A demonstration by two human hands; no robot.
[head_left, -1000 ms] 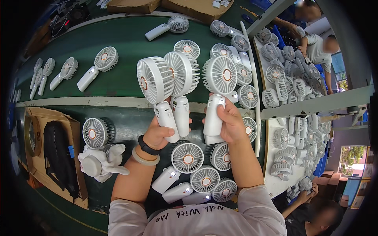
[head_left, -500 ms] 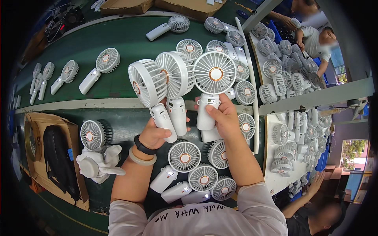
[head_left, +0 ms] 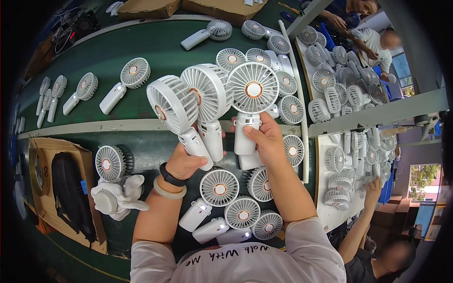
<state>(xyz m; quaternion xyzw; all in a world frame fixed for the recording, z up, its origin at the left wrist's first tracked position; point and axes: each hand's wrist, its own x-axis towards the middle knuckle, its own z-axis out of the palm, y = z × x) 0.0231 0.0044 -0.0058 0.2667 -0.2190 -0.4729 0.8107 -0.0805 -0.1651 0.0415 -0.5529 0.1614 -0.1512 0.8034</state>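
My left hand is closed round the handles of two white handheld fans. Its outer fan leans to the left, and the inner fan stands more upright beside it. My right hand grips another white handheld fan, thumb on the handle, its round grille with the copper-ringed hub facing me. A second white handle shows below that one; whether my right hand holds it too, I cannot tell. The fan heads overlap at the middle. Below my hands several fans lie on the table, some with lit displays.
A green conveyor belt carries several spaced fans, with more clustered at its right end beside a white rail. At left are an open cardboard box and a fan near white cloth. Co-workers stand around a fan-covered table at right.
Fans on the belt have shifted slightly right. The fans in my left hand have tilted a little further left. The lower-right co-worker's hand has reached up to the fans on the side table.
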